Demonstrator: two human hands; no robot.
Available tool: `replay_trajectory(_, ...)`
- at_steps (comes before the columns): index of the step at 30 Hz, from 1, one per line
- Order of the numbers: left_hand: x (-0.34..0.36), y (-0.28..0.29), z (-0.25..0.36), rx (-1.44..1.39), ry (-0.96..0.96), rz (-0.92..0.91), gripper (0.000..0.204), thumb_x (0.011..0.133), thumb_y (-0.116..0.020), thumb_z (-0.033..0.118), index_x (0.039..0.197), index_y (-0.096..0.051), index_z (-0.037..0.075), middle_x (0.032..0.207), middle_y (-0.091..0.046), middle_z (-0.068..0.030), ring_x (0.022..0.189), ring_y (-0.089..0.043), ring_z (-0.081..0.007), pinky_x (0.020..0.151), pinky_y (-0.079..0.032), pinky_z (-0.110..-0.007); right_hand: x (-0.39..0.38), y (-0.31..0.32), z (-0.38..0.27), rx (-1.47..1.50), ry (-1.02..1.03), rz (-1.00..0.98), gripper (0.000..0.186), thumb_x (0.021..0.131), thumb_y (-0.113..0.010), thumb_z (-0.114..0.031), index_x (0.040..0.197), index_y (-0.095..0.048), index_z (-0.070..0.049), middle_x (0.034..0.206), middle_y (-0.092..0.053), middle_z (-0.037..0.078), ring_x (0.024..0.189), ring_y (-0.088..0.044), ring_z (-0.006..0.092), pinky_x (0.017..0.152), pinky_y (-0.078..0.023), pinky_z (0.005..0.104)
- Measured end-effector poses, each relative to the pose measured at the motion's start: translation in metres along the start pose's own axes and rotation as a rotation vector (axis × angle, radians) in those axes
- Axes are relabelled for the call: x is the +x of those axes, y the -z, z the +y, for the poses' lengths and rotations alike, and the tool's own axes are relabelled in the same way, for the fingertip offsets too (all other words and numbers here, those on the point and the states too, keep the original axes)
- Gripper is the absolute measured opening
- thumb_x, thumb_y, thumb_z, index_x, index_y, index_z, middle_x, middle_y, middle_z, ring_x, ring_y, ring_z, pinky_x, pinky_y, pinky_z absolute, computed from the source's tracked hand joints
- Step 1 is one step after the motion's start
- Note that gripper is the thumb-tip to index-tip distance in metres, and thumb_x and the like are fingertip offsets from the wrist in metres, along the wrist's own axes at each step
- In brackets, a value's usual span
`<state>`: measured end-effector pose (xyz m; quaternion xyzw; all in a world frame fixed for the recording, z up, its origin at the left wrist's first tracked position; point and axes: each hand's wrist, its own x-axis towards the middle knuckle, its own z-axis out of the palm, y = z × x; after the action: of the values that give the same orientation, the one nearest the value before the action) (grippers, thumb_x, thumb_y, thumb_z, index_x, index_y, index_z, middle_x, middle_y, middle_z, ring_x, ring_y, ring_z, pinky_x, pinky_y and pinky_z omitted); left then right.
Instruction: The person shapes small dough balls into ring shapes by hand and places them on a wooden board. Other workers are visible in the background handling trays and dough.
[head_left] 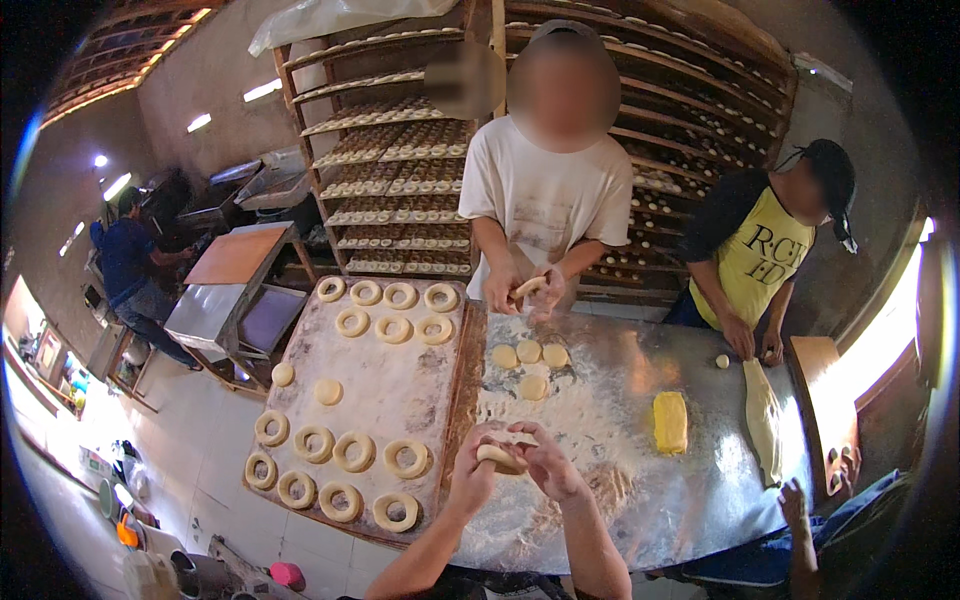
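Observation:
A piece of pale dough (499, 459), curved like a ring, is held up between my hands over the floured table. My left hand (474, 470) grips its left side, and my right hand (556, 466) has its fingers curled round the right side. Part of the dough is hidden by my fingers. To the left, a floured wooden board (372, 384) carries rows of dough rings (354, 452) and two small dough rounds. Beyond my hands, several flattened dough rounds (533, 387) lie on the floured metal table (590, 400).
Across the table, a person in a white shirt holds dough (527, 288). At right, a person in yellow handles a long dough strip (762, 420). A yellow block (670, 422) sits between. Another person's hand (795, 505) is at the lower right. Racks (400, 130) of dough stand behind.

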<state>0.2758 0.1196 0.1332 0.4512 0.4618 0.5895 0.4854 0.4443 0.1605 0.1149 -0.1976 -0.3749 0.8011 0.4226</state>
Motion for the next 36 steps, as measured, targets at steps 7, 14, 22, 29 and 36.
replay_trajectory(7, 0.009, 0.048, 0.011, -0.252, 0.002, 0.041, 0.027, 0.099, -0.052, 0.021, 0.122, -0.051, 0.008, 0.095, -0.06, -0.0064, 0.087, -0.064, -0.0204, 0.071, -0.052, -0.034, 0.033, -0.059, 0.018, -1.147, 0.173, 0.065, 0.056, 0.099, -0.05, -0.055, 0.135, -0.043, -0.013, 0.093, -0.07, 0.014, 0.091, -0.067, 0.0268, 0.086, -0.051, 0.0364)
replay_trajectory(14, 0.024, 0.087, 0.021, 0.634, -0.299, 0.045, 0.021, 0.103, -0.047, 0.027, 0.109, -0.055, 0.009, 0.07, -0.064, -0.0189, 0.062, -0.065, -0.0426, 0.054, -0.051, -0.049, 0.078, -0.099, 0.036, -0.701, 0.414, 0.043, 0.082, 0.096, -0.036, -0.074, 0.141, -0.037, -0.006, 0.079, -0.068, 0.014, 0.059, -0.062, 0.0205, 0.06, -0.05, 0.0292)
replay_trajectory(22, 0.05, 0.14, 0.031, 0.327, -0.112, -0.03, 0.021, 0.106, -0.043, 0.023, 0.106, -0.053, 0.006, 0.072, -0.063, -0.0118, 0.06, -0.066, -0.0271, 0.056, -0.05, -0.039, 0.101, -0.122, 0.069, -0.553, 0.212, 0.11, 0.096, 0.088, -0.044, -0.081, 0.148, -0.027, -0.008, 0.072, -0.059, 0.005, 0.054, -0.053, 0.0114, 0.052, -0.038, 0.0246)
replay_trajectory(29, 0.068, 0.172, 0.045, 0.475, -0.05, -0.11, 0.02, 0.106, -0.044, 0.027, 0.107, -0.053, 0.009, 0.071, -0.065, -0.021, 0.066, -0.065, -0.046, 0.057, -0.05, -0.052, 0.144, -0.127, 0.094, 0.038, 0.424, -0.414, 0.09, 0.092, -0.04, -0.078, 0.148, -0.031, -0.007, 0.107, -0.065, 0.021, 0.092, -0.066, 0.0258, 0.08, -0.053, 0.035)
replay_trajectory(36, 0.086, 0.182, 0.042, 0.598, -0.128, -0.197, 0.027, 0.107, -0.042, 0.032, 0.11, -0.052, 0.008, 0.072, -0.065, -0.0215, 0.066, -0.066, -0.0449, 0.059, -0.05, -0.051, 0.162, -0.125, 0.092, -0.632, 0.566, -0.123, 0.074, 0.099, -0.042, -0.066, 0.144, -0.036, -0.008, 0.082, -0.06, 0.01, 0.066, -0.054, 0.0153, 0.06, -0.044, 0.026)
